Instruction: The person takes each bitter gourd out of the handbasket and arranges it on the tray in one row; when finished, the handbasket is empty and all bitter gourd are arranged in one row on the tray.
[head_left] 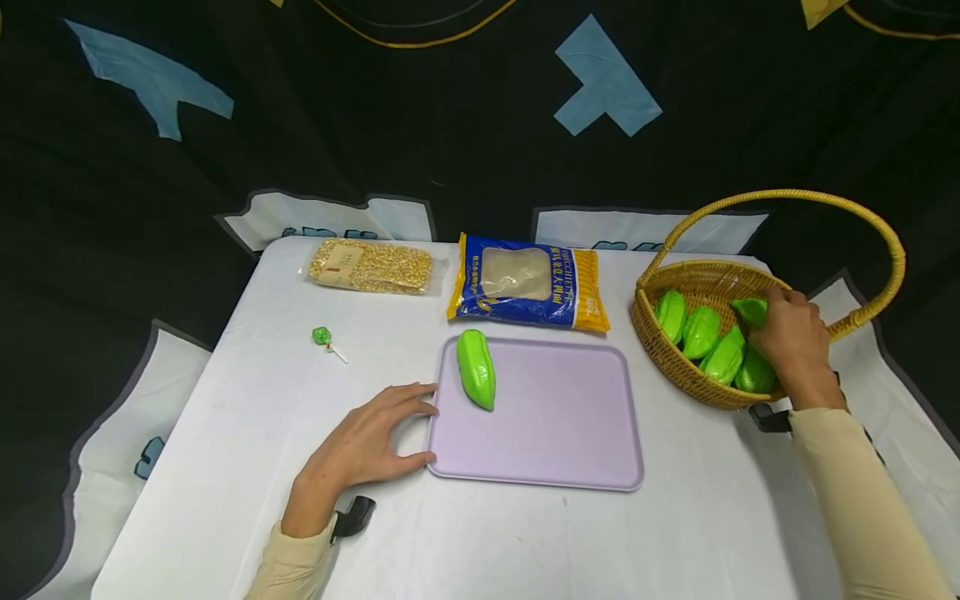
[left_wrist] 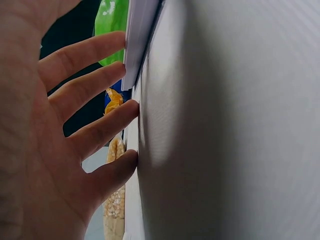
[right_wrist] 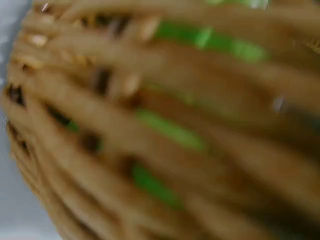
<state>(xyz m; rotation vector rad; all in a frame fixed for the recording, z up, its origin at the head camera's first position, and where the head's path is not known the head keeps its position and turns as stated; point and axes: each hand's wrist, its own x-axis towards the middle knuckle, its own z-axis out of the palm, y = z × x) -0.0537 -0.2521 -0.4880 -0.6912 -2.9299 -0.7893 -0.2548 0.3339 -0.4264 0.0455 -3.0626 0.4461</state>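
Observation:
My left hand is spread at the left edge of a lilac tray, fingertips and thumb right at its rim. In the left wrist view, the fingers are nearly straight beside the tray's side. One glossy green star fruit lies on the tray's left part. My right hand reaches over the near right rim of a wicker basket and grips a green star fruit inside. Several more star fruits lie there. The right wrist view shows only blurred basket weave with green in its gaps.
Behind the tray lies a blue and yellow pasta bag, with a clear bag of yellow kernels to its left. A green-wrapped lollipop lies on the white table at left. The basket's tall handle arches above it.

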